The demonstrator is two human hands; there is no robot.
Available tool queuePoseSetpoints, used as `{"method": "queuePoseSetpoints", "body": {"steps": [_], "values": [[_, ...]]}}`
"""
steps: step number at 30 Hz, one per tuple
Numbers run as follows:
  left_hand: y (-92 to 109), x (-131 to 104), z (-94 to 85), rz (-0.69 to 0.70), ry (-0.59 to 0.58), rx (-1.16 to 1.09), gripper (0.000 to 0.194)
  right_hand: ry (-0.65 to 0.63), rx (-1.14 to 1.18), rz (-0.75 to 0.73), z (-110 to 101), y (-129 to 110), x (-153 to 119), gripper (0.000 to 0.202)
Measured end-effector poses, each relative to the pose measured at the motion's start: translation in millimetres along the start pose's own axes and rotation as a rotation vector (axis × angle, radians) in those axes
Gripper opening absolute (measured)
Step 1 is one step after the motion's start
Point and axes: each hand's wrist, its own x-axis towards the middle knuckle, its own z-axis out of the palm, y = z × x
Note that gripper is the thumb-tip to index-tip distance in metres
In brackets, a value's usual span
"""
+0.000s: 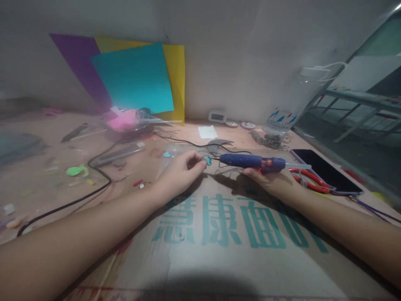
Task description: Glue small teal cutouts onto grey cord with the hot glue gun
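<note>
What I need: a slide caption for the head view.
Left hand holds a small blue piece near the glue gun in the right hand.

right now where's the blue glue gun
In the head view, right of centre, the blue glue gun is in the right hand, its nozzle beside the small teal piece at the left fingertips.

pale grey wall (pixel 232 62) behind cluttered table (pixel 194 267)

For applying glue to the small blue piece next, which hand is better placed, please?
Probably the right: the right hand holds the glue gun, its nozzle beside the small blue piece, while the left hand pinches that piece.
</note>
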Motion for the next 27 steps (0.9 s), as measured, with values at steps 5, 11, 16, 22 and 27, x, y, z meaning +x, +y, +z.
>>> {"method": "queuePoseSetpoints", "body": {"steps": [5, 11, 16, 22, 27], "values": [[-0.2, -1.0, -0.3, 0.001, 0.002, 0.026, 0.020, -0.014, 0.065, 0.027, 0.2, -2.3, 0.5, 0.027], [0.2, -1.7, -0.6, 0.014, 0.000, 0.031, 0.019, -0.048, 0.078, 0.059, -0.2, -3.4, 1.5, 0.033], [1.7, -2.3, -0.3, 0.007, 0.008, 0.033, 0.019, 0.003, 0.014, 0.088, -3.4, -1.0, 2.0, 0.035], [6.0, -2.4, 0.4, -0.014, 0.003, 0.003, 0.018, -0.030, 0.038, 0.055, -6.5, 2.4, 3.2, 0.045], [3.7, -2.1, 0.8, -0.006, -0.004, -0.017, 0.019, -0.021, 0.043, 0.045, -5.9, 5.4, 5.4, 0.043]]}}
